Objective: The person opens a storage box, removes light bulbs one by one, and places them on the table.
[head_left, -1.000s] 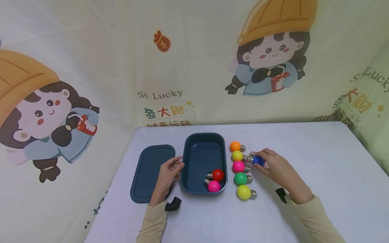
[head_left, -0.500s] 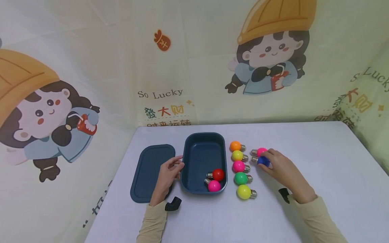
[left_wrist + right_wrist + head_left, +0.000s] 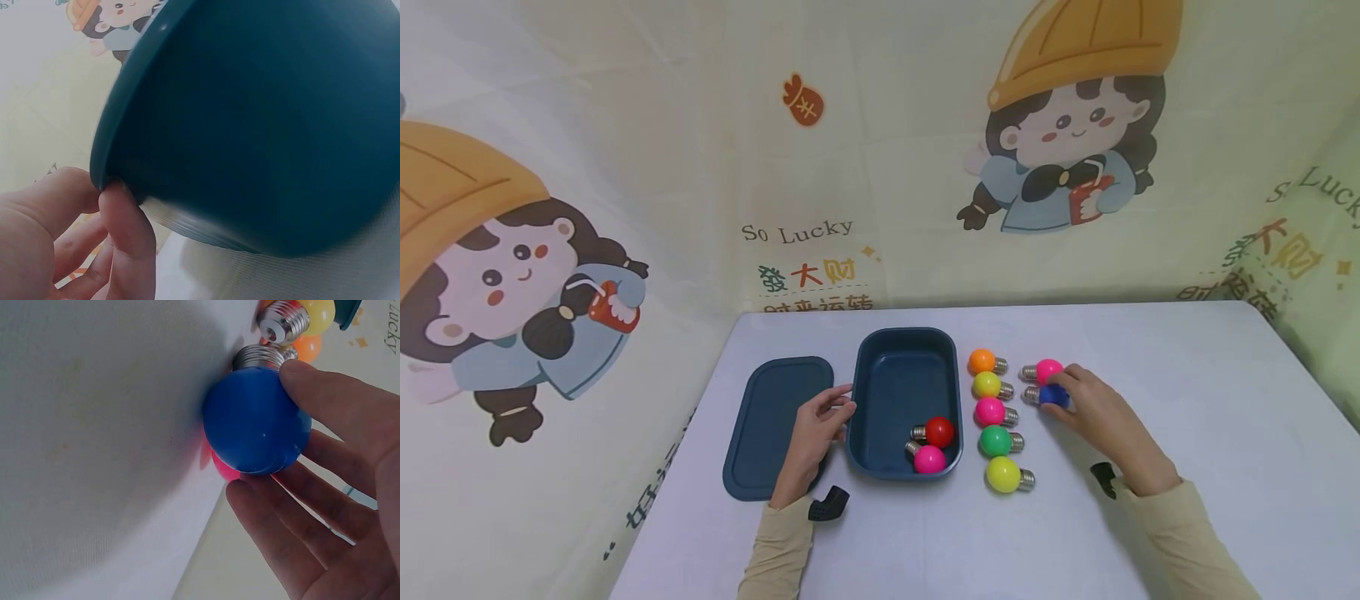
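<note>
My right hand (image 3: 1101, 417) holds a blue light bulb (image 3: 256, 419) between thumb and fingers, low over the table, its metal screw base pointing left in the head view. Right behind it lies a pink bulb (image 3: 1048, 371), partly covered by the blue one in the right wrist view. With thumb and forefinger, my left hand (image 3: 817, 429) pinches the left rim of a dark blue box (image 3: 250, 125). Inside the box, near its front right corner, are a red bulb (image 3: 939, 432) and another pink bulb (image 3: 930, 459).
Right of the box runs a column of bulbs: orange (image 3: 981, 361), yellow (image 3: 986, 384), pink (image 3: 989, 411), green (image 3: 996, 441) and a second yellow one (image 3: 1003, 475). A flat dark blue lid (image 3: 767, 433) lies left of the box, partly under my left hand.
My right hand has shifted slightly right with the blue bulb, away from the column's bases and beside the pink bulb, which now shows more. My left hand and the box stay put.
</note>
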`<state>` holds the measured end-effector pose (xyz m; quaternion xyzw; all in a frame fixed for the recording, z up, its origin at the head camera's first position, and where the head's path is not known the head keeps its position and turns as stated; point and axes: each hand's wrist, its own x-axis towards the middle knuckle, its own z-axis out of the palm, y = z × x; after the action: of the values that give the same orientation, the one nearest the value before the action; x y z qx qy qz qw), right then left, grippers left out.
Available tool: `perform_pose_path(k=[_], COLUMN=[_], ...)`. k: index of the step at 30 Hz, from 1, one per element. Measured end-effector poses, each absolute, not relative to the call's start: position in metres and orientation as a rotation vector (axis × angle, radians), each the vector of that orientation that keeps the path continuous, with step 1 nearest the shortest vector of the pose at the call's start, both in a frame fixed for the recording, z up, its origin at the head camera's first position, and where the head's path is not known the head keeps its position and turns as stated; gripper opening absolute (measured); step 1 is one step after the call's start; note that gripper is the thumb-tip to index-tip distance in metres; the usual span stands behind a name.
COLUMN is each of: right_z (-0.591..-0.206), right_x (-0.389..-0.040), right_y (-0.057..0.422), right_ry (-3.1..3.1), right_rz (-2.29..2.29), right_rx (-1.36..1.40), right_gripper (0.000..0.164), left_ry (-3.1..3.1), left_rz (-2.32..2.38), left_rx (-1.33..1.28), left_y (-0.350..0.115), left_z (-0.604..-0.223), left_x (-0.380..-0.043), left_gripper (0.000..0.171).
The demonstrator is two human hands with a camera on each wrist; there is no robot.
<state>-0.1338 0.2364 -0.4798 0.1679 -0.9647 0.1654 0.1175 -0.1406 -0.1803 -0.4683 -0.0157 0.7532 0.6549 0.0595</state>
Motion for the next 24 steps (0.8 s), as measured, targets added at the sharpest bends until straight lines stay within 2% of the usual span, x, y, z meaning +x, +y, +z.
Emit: perform_pose_path(k=[24], right_z=[-0.4792], right_x=[-0.1338], right_y=[0.2382], right_ry=[-2.803], right_rz=[0.43], right_rx=[0.494], right_gripper=[0.045], left_ry=[2.282], left_rz=[1.992], left_rx=[-0.065], left_y=[-0.1791], left_z=[-0.4706], left_x=[-0.1423], left_gripper=[0.038])
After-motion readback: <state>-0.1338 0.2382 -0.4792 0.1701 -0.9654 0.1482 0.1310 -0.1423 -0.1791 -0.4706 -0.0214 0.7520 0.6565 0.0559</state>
